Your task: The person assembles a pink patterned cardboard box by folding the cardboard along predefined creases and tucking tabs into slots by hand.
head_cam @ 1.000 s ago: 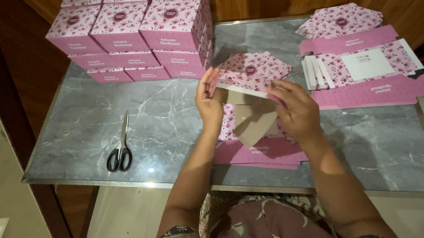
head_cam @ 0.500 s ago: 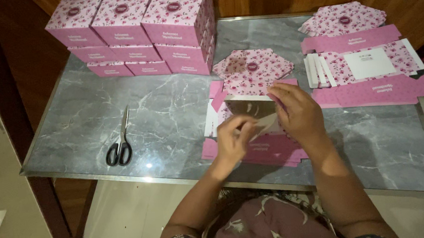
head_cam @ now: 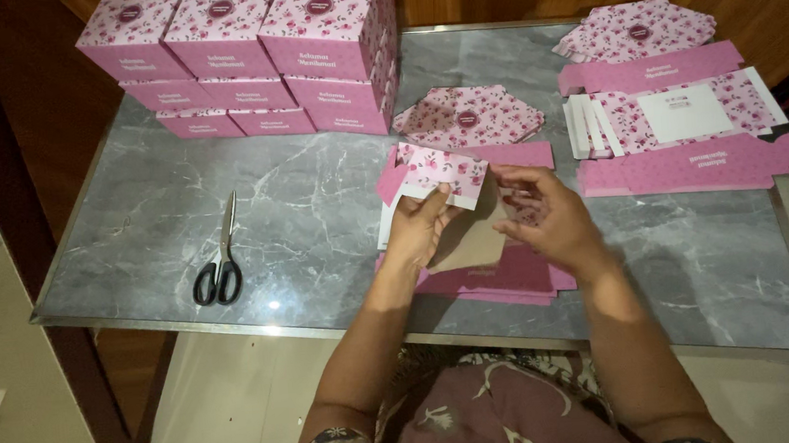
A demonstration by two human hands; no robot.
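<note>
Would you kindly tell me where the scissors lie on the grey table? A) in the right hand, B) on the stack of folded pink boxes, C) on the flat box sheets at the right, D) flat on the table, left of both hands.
D: the scissors lie flat on the table, well left of the left hand.

Scissors left of flat box, folded boxes behind, table.

I see 1 pink flowered box blank, half folded, its brown inner side showing, 1 flap tilted up; it sits just right of the scissors, atop flat pink blanks.
</note>
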